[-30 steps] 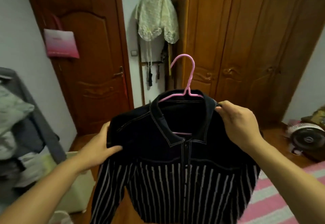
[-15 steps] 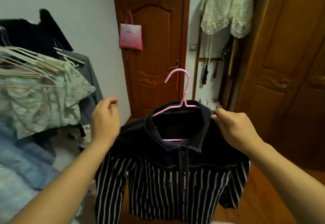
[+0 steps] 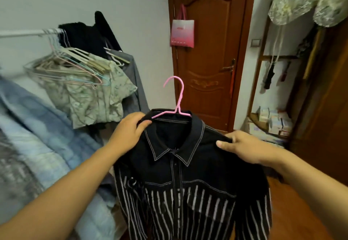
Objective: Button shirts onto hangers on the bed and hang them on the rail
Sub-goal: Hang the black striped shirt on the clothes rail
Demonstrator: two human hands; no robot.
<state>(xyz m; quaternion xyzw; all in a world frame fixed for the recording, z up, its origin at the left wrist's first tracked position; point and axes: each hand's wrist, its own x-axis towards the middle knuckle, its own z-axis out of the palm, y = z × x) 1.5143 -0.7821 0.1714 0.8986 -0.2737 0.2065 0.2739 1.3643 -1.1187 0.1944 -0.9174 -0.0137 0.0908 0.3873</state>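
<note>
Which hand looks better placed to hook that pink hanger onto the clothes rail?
Probably the left hand: it grips the shirt beside the pink hanger, nearer the rail at left. The right hand holds the far shoulder.

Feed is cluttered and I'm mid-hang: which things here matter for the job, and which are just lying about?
Job:
black striped shirt
pink hanger inside its collar
left hand and right hand, each gripping a shoulder
rail with hung clothes

Lying about:
pink bag on the door
lace cloth
boxes on the shelf
</note>
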